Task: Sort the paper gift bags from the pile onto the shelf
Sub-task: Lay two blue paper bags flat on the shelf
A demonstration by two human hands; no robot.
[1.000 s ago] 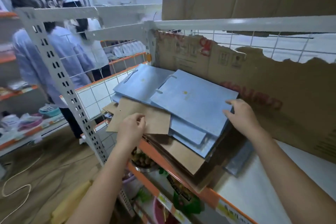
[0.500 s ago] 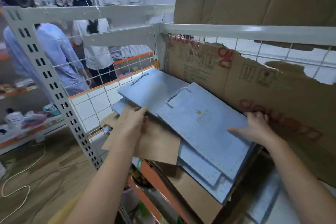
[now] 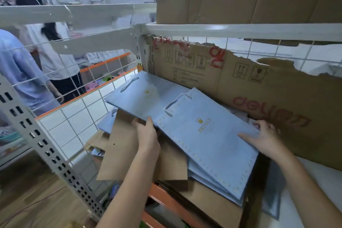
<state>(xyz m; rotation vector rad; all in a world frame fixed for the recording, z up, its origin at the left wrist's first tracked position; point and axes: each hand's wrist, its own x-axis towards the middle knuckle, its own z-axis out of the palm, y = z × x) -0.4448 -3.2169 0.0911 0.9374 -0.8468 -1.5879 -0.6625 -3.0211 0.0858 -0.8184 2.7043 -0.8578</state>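
Now | both hands grip top gift bag (image 3: 209, 135) | pale blue, gold crown, rope handle

The top bag (image 3: 209, 135) is pale blue with a gold crown, gold lettering and a dotted gold border. Brown bags (image 3: 125, 150) lie beside it. The cardboard (image 3: 259, 89) carries red print.

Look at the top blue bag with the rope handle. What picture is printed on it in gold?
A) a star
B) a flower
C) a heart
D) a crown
D: a small gold crown sits above gold lettering on the top blue gift bag, which lies flat between both hands.
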